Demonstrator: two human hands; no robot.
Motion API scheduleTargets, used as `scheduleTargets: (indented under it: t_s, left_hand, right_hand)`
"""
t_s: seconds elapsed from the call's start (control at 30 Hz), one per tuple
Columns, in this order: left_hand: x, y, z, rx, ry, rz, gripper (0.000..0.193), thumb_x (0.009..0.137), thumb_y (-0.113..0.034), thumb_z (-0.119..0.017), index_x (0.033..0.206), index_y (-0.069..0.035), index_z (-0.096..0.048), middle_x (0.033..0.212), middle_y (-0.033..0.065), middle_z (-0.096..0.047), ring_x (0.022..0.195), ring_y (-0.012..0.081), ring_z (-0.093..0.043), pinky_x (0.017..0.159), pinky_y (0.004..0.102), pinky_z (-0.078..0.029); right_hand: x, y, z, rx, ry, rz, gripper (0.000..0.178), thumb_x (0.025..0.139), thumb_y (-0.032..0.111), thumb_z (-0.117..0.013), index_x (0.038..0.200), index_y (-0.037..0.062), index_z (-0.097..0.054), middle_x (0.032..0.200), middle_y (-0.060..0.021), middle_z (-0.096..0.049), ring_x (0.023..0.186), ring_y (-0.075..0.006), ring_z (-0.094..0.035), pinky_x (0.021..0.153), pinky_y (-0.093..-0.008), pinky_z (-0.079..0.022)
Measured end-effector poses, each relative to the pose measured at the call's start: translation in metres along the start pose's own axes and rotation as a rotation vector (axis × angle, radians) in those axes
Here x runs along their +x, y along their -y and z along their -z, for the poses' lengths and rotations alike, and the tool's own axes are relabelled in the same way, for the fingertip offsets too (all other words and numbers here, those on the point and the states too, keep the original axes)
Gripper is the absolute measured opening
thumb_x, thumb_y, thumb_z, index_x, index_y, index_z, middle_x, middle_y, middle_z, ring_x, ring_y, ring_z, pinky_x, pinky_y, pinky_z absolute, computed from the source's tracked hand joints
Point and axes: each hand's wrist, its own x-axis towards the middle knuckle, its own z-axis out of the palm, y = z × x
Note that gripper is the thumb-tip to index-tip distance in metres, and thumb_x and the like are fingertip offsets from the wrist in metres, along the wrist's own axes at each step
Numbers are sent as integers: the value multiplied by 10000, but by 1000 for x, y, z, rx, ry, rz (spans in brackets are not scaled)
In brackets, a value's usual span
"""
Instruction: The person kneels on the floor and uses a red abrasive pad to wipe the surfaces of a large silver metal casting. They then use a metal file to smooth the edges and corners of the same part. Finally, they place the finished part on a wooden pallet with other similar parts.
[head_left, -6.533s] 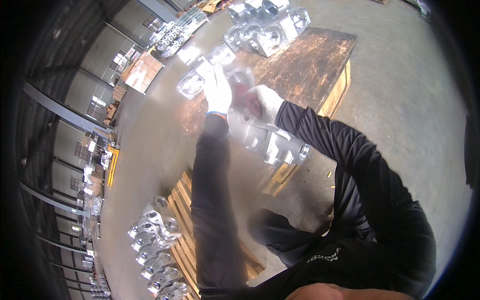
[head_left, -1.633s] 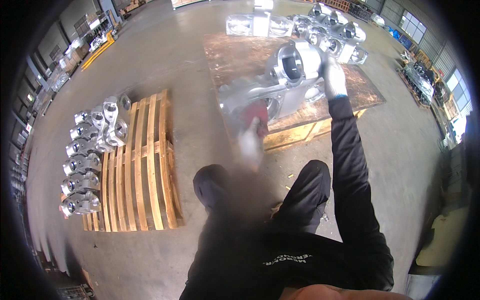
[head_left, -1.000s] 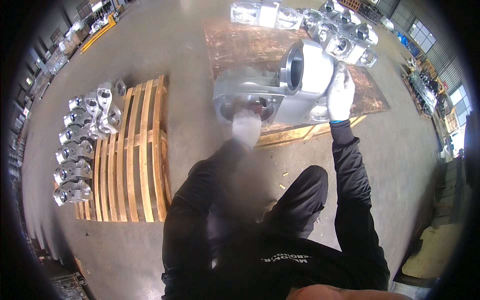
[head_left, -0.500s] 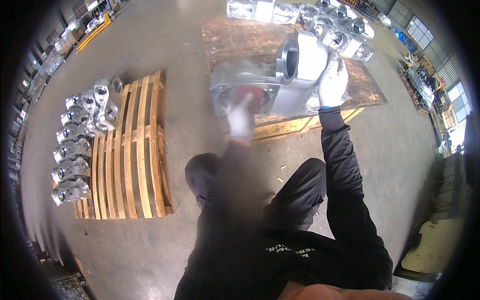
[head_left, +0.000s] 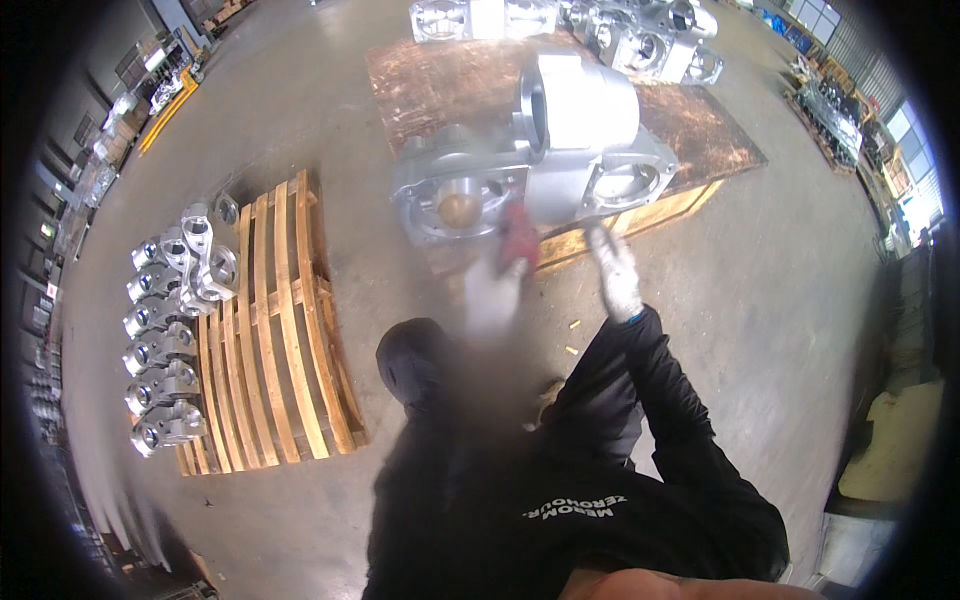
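A large silvery metal casting [head_left: 562, 190] lies on the wooden board [head_left: 420, 85] in front of me. It has a wide cylindrical housing on top and round openings at both ends; brown wood shows through the left one. My left hand [head_left: 495, 295], in a white glove and blurred, grips a red pad [head_left: 519, 238] at the casting's near side; whether the pad touches the metal I cannot tell. My right hand [head_left: 616, 274], also gloved in white, is just short of the casting's near right end. Its fingers are stretched out, and nothing shows in it.
More castings [head_left: 640, 45] sit at the board's far end. To my left, several smaller metal parts [head_left: 165, 350] line a slatted wooden pallet [head_left: 275, 340]. Two small yellowish bits [head_left: 573, 337] lie on the floor. Yellow forks [head_left: 170, 110] stand at the far left.
My right hand has come off the casting's right end and drawn back toward me. My left hand has moved with the red pad from the left opening toward me and slightly right.
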Motion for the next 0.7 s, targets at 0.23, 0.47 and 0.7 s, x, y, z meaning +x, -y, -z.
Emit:
scheduleTargets:
  t_s: [0.23, 0.47, 0.7]
  left_hand:
    - [-26, -14, -93, 127, 8, 126, 676, 937, -453, -715, 1386, 9, -511, 1231, 240, -624, 1164, 415, -619, 972, 459, -518]
    - [16, -128, -48, 297, -206, -816, 597, 878, -278, -743, 1394, -47, -550, 1192, 193, -592, 1033, 364, -603, 917, 475, -493]
    - [131, -237, -41, 860, -60, -1576, 175, 913, -243, -663, 992, -99, -720, 1059, 95, -680, 1063, 289, -623, 991, 451, -474]
  right_hand:
    - [-13, -85, -21, 138, 19, 292, 476, 1006, 102, -569, 1464, -9, -501, 1203, -249, -669, 1153, -373, -653, 968, -403, -527]
    - [39, 14, 63, -555, -425, 493, 446, 984, 168, -642, 1403, 64, -529, 1263, -215, -670, 1089, -397, -683, 909, -438, -560]
    - [116, 16, 76, -1417, -97, 739, 269, 934, 100, -522, 1161, 95, -666, 1240, -102, -649, 1169, -283, -608, 1001, -406, -497]
